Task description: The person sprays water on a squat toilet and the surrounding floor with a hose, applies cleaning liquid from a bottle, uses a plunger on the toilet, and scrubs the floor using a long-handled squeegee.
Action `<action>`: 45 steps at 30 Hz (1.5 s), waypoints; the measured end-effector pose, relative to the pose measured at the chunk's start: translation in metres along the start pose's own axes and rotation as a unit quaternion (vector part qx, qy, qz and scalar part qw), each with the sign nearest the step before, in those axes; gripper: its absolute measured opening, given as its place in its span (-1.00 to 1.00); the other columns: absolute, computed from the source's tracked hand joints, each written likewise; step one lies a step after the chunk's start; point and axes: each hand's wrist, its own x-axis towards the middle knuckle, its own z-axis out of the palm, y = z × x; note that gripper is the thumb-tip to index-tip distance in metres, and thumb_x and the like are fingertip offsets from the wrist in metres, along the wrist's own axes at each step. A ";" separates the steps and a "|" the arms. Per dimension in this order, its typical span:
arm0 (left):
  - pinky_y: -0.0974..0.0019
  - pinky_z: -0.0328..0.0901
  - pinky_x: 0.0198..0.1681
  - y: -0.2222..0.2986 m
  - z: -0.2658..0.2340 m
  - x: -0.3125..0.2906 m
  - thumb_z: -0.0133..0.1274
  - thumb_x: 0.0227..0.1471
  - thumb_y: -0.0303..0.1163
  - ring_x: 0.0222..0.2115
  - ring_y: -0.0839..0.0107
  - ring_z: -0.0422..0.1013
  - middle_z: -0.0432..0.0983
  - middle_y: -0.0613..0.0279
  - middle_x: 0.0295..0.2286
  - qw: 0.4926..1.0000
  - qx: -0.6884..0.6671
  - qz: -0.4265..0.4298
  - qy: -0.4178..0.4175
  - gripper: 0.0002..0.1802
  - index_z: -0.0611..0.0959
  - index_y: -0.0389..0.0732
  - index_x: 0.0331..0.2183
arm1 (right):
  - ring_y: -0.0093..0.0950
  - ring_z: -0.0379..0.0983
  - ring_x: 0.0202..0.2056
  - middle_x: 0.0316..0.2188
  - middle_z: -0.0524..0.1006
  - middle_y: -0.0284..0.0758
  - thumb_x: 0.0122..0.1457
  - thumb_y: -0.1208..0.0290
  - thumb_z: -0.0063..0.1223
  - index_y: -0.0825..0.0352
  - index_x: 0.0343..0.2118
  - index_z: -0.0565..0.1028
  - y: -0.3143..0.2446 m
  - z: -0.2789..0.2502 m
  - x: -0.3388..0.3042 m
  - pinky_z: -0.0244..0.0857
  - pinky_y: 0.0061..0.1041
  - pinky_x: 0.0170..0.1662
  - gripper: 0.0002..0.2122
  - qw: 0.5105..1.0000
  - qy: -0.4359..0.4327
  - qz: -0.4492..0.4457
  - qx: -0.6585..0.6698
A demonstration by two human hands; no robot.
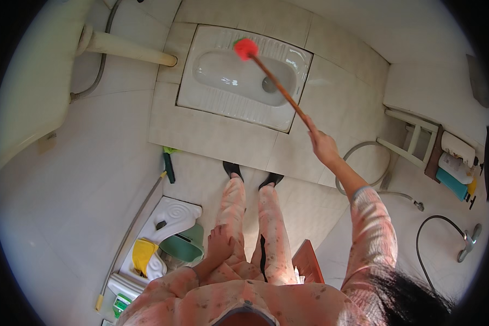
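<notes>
Brush (277, 85) was above the toilet (217, 101) — its red head (245, 50) over the far part, though whether it touched could not be told. The work looked under way; the toilet appeared white and shiny, but how much of it was done and how much was left was not possible to judge. Past the toilet's near right corner, the right hand (324, 148) was closed around the wooden handle, the arm stretched forward. The left hand (220, 244) rested on the trousers (277, 217), well nearer than the toilet — fingers loosely spread, nothing seen in its hold.
</notes>
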 end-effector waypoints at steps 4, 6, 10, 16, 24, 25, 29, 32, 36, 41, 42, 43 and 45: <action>-0.01 0.17 -0.12 0.006 -0.005 0.000 0.00 -0.15 -0.25 -0.13 0.00 0.20 0.25 -0.01 -0.12 1.000 0.012 0.006 0.008 -0.41 0.30 -0.20 -0.03 | -0.03 0.41 -0.56 -0.59 0.48 -0.03 0.19 0.40 -0.26 0.09 0.23 -0.17 0.011 0.009 -0.028 0.26 -0.12 -0.50 -0.43 0.984 0.073 0.151 0.056; -0.01 0.15 -0.12 0.005 -0.009 0.003 -0.03 -0.14 -0.24 -0.12 0.03 0.21 0.24 -0.04 -0.12 1.000 0.005 -0.002 -0.010 -0.40 0.29 -0.24 -0.02 | -0.03 0.40 -0.60 -0.63 0.45 0.02 0.16 0.48 -0.29 0.16 0.23 -0.31 -0.035 0.047 -0.002 0.27 -0.12 -0.52 -0.37 0.981 0.084 0.156 0.079; -0.02 0.15 -0.12 0.009 -0.010 0.005 -0.03 -0.13 -0.23 -0.12 0.03 0.21 0.24 -0.04 -0.12 1.000 0.010 -0.003 -0.020 -0.40 0.29 -0.24 -0.02 | -0.03 0.42 -0.55 -0.58 0.48 0.00 0.15 0.45 -0.27 0.07 0.23 -0.26 -0.143 0.086 0.094 0.28 -0.10 -0.45 -0.37 0.992 0.035 0.058 0.102; -0.01 0.16 -0.13 0.003 -0.011 0.004 -0.02 -0.14 -0.22 -0.13 0.03 0.21 0.23 -0.04 -0.12 0.998 0.034 -0.013 -0.042 -0.38 0.28 -0.23 -0.01 | -0.01 0.41 -0.56 -0.63 0.46 0.01 0.19 0.37 -0.26 0.03 0.22 -0.12 -0.131 0.052 0.097 0.28 -0.11 -0.47 -0.45 0.988 0.062 0.097 0.106; -0.01 0.18 -0.13 0.001 -0.012 0.002 -0.03 -0.12 -0.21 -0.13 0.03 0.22 0.23 -0.04 -0.12 0.999 -0.025 -0.021 -0.025 -0.41 0.29 -0.20 -0.01 | 0.01 0.40 -0.57 -0.59 0.47 0.03 0.18 0.41 -0.22 0.02 0.23 -0.12 -0.170 0.113 0.030 0.25 -0.11 -0.50 -0.43 0.940 0.166 0.180 0.240; -0.01 0.18 -0.13 0.000 -0.012 0.004 -0.03 -0.12 -0.21 -0.13 0.03 0.22 0.23 -0.04 -0.12 0.999 -0.025 -0.019 -0.025 -0.41 0.29 -0.20 -0.01 | 0.01 0.40 -0.57 -0.60 0.47 0.03 0.19 0.40 -0.22 0.04 0.22 -0.11 -0.182 0.114 0.053 0.25 -0.10 -0.50 -0.44 0.948 0.144 0.161 0.235; -0.02 0.18 -0.14 -0.007 -0.011 0.002 -0.04 -0.10 -0.20 -0.14 0.01 0.22 0.23 -0.03 -0.13 0.999 0.002 -0.014 -0.036 -0.43 0.31 -0.19 -0.03 | 0.02 0.40 -0.55 -0.62 0.45 0.04 0.19 0.37 -0.22 0.09 0.21 -0.07 -0.184 0.068 0.126 0.25 -0.09 -0.48 -0.46 0.972 0.083 0.118 0.186; -0.02 0.18 -0.14 -0.009 -0.013 0.002 -0.04 -0.10 -0.20 -0.14 0.01 0.22 0.23 -0.02 -0.13 0.999 -0.008 -0.017 -0.035 -0.43 0.31 -0.20 -0.03 | 0.02 0.41 -0.52 -0.58 0.47 0.02 0.19 0.37 -0.23 0.10 0.21 -0.06 -0.149 0.066 0.103 0.27 -0.11 -0.46 -0.47 0.969 0.120 0.128 0.177; -0.02 0.18 -0.14 -0.010 -0.012 0.003 -0.04 -0.10 -0.21 -0.14 0.02 0.22 0.23 -0.01 -0.12 0.999 -0.025 -0.016 -0.014 -0.43 0.31 -0.20 -0.03 | -0.01 0.42 -0.53 -0.57 0.48 0.01 0.17 0.39 -0.24 0.06 0.23 -0.13 -0.128 0.121 0.020 0.25 -0.11 -0.48 -0.43 0.929 0.229 0.196 0.214; -0.01 0.18 -0.14 -0.005 -0.021 0.008 -0.03 -0.11 -0.22 -0.13 0.03 0.22 0.22 0.00 -0.12 1.000 -0.016 -0.010 -0.022 -0.43 0.30 -0.19 -0.02 | 0.00 0.42 -0.53 -0.58 0.48 0.01 0.17 0.39 -0.23 0.04 0.23 -0.16 -0.204 0.135 0.052 0.25 -0.10 -0.46 -0.41 0.928 0.178 0.191 0.264; -0.01 0.18 -0.14 -0.004 -0.022 0.009 -0.03 -0.12 -0.22 -0.13 0.04 0.22 0.22 0.00 -0.12 0.999 -0.013 -0.009 -0.035 -0.42 0.29 -0.19 -0.02 | 0.01 0.41 -0.52 -0.58 0.48 0.02 0.17 0.38 -0.23 0.03 0.23 -0.17 -0.209 0.128 0.068 0.25 -0.09 -0.46 -0.41 0.943 0.137 0.154 0.261; -0.01 0.18 -0.14 -0.003 -0.023 0.009 -0.03 -0.12 -0.22 -0.13 0.04 0.22 0.22 0.00 -0.12 0.999 -0.012 -0.011 -0.036 -0.42 0.29 -0.19 -0.02 | 0.01 0.41 -0.52 -0.58 0.48 0.02 0.17 0.38 -0.23 0.03 0.23 -0.17 -0.210 0.113 0.083 0.25 -0.09 -0.46 -0.41 0.943 0.135 0.154 0.262; -0.01 0.18 -0.14 -0.004 -0.026 0.008 -0.03 -0.11 -0.23 -0.13 0.04 0.22 0.22 0.01 -0.12 0.998 0.020 -0.013 -0.055 -0.42 0.29 -0.20 -0.02 | 0.04 0.40 -0.52 -0.49 0.47 0.07 0.18 0.41 -0.24 0.02 0.22 -0.11 -0.208 0.082 0.101 0.25 -0.08 -0.46 -0.44 0.972 0.017 0.104 0.209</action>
